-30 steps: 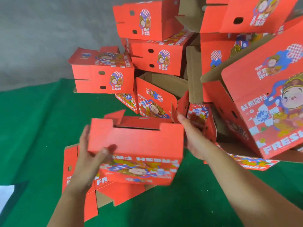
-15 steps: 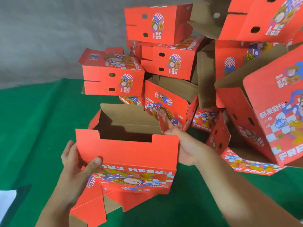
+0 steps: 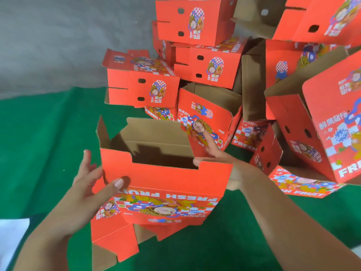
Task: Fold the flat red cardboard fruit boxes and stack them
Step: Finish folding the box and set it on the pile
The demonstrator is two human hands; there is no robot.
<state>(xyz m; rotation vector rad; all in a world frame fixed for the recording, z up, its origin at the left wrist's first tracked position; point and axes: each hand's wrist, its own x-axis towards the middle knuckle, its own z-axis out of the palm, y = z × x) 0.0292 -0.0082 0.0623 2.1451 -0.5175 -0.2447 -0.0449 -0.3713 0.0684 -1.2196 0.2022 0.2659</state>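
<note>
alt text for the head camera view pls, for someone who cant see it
Two bare hands hold a half-folded red fruit box, its brown inside open upward: the left hand pinches its near left corner, the right hand grips its right end. Behind, a pile of folded red boxes stands on green cloth.

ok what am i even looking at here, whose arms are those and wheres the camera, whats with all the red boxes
There is no machine here: a person wears a camera on the head, looking forward and down, so the two arms reaching in from below are their own. Only this one view exists.

Between the hands is a red cardboard fruit box, its top open so you see the brown inside. The left hand grips its left end, thumb on the front. The right hand holds the right end, thumb over the rim.

Under it, on the green floor covering, lies a flat unfolded box. Behind stands a loose pile of folded boxes against a grey wall.
</note>
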